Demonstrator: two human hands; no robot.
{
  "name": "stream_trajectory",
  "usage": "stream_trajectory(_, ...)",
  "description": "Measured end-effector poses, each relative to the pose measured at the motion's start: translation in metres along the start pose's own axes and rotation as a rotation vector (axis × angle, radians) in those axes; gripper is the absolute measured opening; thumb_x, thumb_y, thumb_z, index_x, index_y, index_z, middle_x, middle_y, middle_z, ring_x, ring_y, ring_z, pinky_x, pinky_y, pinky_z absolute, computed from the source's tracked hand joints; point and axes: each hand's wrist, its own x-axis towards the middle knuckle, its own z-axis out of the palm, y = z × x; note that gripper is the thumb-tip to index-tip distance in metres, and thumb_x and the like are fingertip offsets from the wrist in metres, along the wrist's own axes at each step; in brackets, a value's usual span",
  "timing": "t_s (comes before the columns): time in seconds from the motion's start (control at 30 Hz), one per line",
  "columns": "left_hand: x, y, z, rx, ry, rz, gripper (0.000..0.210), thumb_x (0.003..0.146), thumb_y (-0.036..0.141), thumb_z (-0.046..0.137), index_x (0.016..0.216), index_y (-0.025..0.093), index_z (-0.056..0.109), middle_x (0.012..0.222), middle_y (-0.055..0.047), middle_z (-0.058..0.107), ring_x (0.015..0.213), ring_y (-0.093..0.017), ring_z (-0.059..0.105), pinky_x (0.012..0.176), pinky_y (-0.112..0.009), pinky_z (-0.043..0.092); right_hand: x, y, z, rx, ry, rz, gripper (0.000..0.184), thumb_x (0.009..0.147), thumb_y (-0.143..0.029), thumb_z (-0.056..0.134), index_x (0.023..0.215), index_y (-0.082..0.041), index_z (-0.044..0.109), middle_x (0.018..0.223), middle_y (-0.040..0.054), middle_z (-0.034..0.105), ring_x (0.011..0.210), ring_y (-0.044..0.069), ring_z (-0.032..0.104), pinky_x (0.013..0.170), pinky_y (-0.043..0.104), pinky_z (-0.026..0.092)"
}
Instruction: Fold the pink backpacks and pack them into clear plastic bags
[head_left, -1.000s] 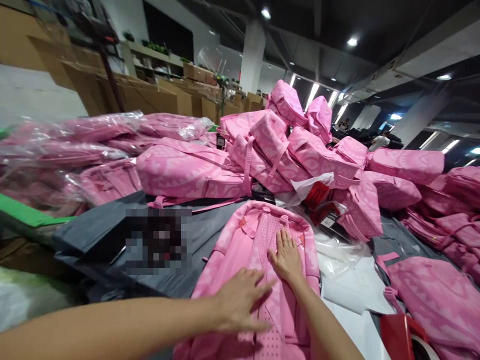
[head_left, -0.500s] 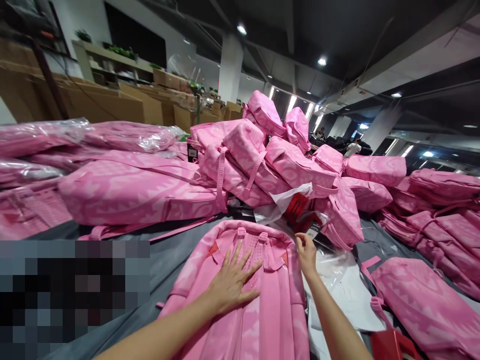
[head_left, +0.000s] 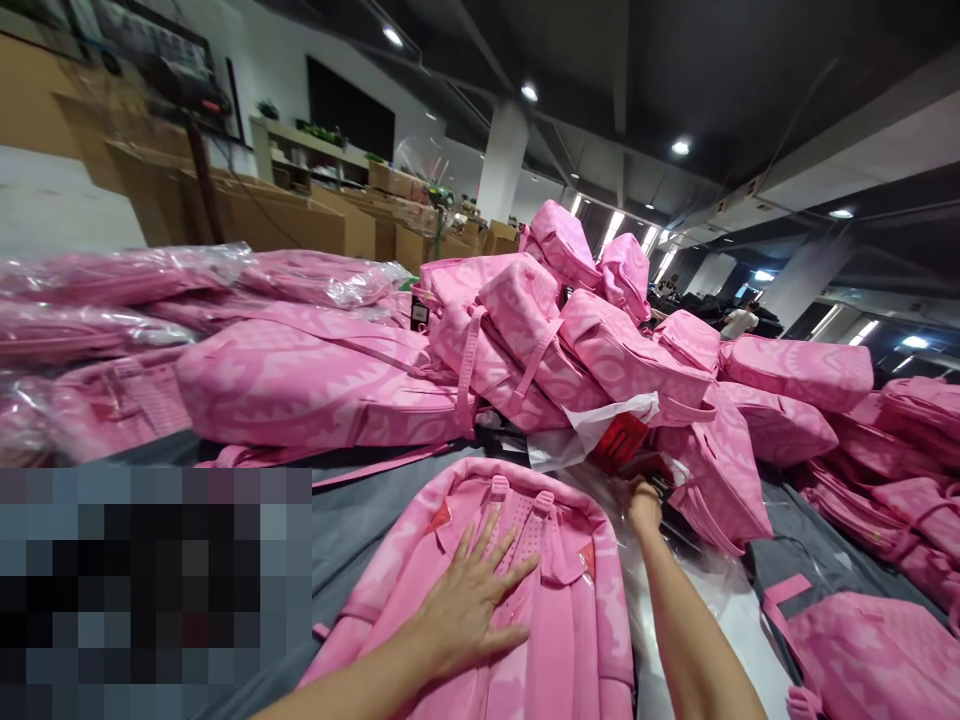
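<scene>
A pink patterned backpack (head_left: 559,640) lies in front of me with its strap side up. My left hand (head_left: 472,600) rests flat on its upper back panel, fingers spread, near the strap buckles. Beyond the backpack's right edge, my right hand (head_left: 645,507) reaches among dark and red tags (head_left: 656,474), its fingers closed. What they grip is hidden. Just behind that hand, a red card (head_left: 621,440) lies with crumpled white wrapping (head_left: 551,452). Clear plastic bags (head_left: 697,580) lie under my right forearm.
A heap of pink backpacks (head_left: 600,335) rises behind. Plastic-wrapped backpacks (head_left: 315,278) are stacked at the left, and another backpack (head_left: 877,650) lies at the right. A dark grey cloth (head_left: 360,510) covers the table. Cardboard boxes (head_left: 262,215) stand in the back left.
My right hand has moved from the backpack's upper right edge out to the tags on the right. My left hand stays on the back panel. The view has turned slightly left.
</scene>
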Motion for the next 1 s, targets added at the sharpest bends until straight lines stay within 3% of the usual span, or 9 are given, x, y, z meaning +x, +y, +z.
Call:
stream_trajectory(0.13, 0.001, 0.0, 0.001, -0.027, 0.013, 0.024, 0.079, 0.086, 0.074, 0.061, 0.155, 0.042, 0.038, 0.169, -0.013, 0.019, 0.154, -0.052, 0.005, 0.115, -0.081, 0.005, 0.007, -0.012, -0.034, -0.041, 0.032, -0.061, 0.021, 0.104, -0.033, 0.057, 0.106, -0.013, 0.063, 0.088, 0.0021, 0.065, 0.075, 0.015, 0.064, 0.07, 0.03, 0.055)
stream_trajectory(0.3, 0.0, 0.007, -0.005, -0.034, 0.002, 0.013, 0.079, 0.087, 0.072, 0.061, 0.155, 0.038, 0.04, 0.17, -0.014, 0.015, 0.154, -0.05, 0.0, 0.116, -0.079, 0.002, -0.01, -0.007, -0.102, -0.021, 0.13, -0.422, 0.016, 0.101, -0.025, 0.047, 0.093, -0.017, 0.058, 0.094, 0.0073, 0.064, 0.075, 0.017, 0.062, 0.067, 0.03, 0.049)
stream_trajectory(0.4, 0.001, 0.008, -0.008, -0.019, 0.012, 0.024, 0.078, 0.087, 0.07, 0.061, 0.155, 0.036, 0.041, 0.17, -0.015, 0.014, 0.154, -0.051, -0.003, 0.115, -0.079, 0.001, -0.046, 0.009, -0.148, 0.034, 0.205, -0.611, 0.023, 0.101, -0.031, 0.038, 0.083, -0.023, 0.05, 0.079, 0.0064, 0.061, 0.069, 0.021, 0.062, 0.065, 0.032, 0.048)
stream_trajectory(0.5, 0.004, 0.009, -0.01, 0.011, 0.06, 0.062, 0.076, 0.087, 0.063, 0.066, 0.153, 0.032, 0.046, 0.17, -0.016, 0.015, 0.154, -0.052, 0.0, 0.116, -0.078, 0.002, -0.107, 0.014, -0.175, 0.098, 0.282, -0.74, 0.031, 0.105, -0.04, 0.029, 0.084, -0.025, 0.046, 0.072, 0.0029, 0.058, 0.063, 0.019, 0.061, 0.062, 0.031, 0.05)
stream_trajectory(0.63, -0.008, 0.028, -0.004, -0.114, 0.138, 0.129, 0.063, 0.084, 0.04, 0.069, 0.142, 0.019, 0.059, 0.154, -0.02, 0.047, 0.149, -0.046, 0.027, 0.121, -0.069, 0.014, -0.202, -0.009, -0.175, 0.151, 0.325, -1.007, 0.029, 0.107, -0.028, 0.034, 0.083, -0.026, 0.05, 0.064, -0.0012, 0.054, 0.053, 0.015, 0.054, 0.05, 0.026, 0.043)
stream_trajectory(0.73, -0.043, 0.056, 0.006, -0.708, 0.083, 0.074, 0.054, 0.078, 0.049, 0.073, 0.123, 0.021, 0.066, 0.128, -0.013, 0.066, 0.127, -0.035, 0.054, 0.109, -0.054, 0.042, -0.257, -0.032, -0.16, 0.077, 0.356, -1.256, 0.024, 0.105, -0.016, 0.04, 0.091, -0.022, 0.058, 0.067, -0.0003, 0.059, 0.053, 0.015, 0.054, 0.048, 0.028, 0.038)
stream_trajectory(0.87, -0.093, 0.091, 0.015, -1.645, -0.061, -0.435, 0.059, 0.08, 0.07, 0.066, 0.113, 0.022, 0.058, 0.096, -0.005, 0.069, 0.078, -0.019, 0.066, 0.077, -0.035, 0.054, -0.302, -0.041, -0.129, 0.045, 0.36, -1.365, 0.03, 0.106, -0.013, 0.031, 0.103, -0.016, 0.061, 0.078, 0.0037, 0.068, 0.06, 0.015, 0.062, 0.051, 0.028, 0.043)
stream_trajectory(0.93, -0.103, 0.1, 0.016, -1.783, 0.057, -0.681, 0.053, 0.077, 0.061, 0.075, 0.103, 0.019, 0.055, 0.081, -0.002, 0.067, 0.065, -0.015, 0.062, 0.07, -0.031, 0.053, -0.317, -0.033, -0.114, 0.087, 0.368, -1.335, 0.033, 0.109, -0.022, 0.029, 0.104, -0.016, 0.061, 0.081, 0.0064, 0.07, 0.064, 0.016, 0.065, 0.053, 0.028, 0.047)
stream_trajectory(1.0, -0.104, 0.102, 0.015, -1.79, 0.189, -0.786, 0.04, 0.076, 0.044, 0.079, 0.093, 0.018, 0.055, 0.077, -0.003, 0.067, 0.066, -0.016, 0.064, 0.065, -0.029, 0.053, -0.329, -0.019, -0.103, 0.101, 0.369, -1.246, 0.039, 0.109, -0.036, 0.028, 0.109, -0.016, 0.061, 0.087, 0.011, 0.071, 0.071, 0.02, 0.068, 0.057, 0.03, 0.051)
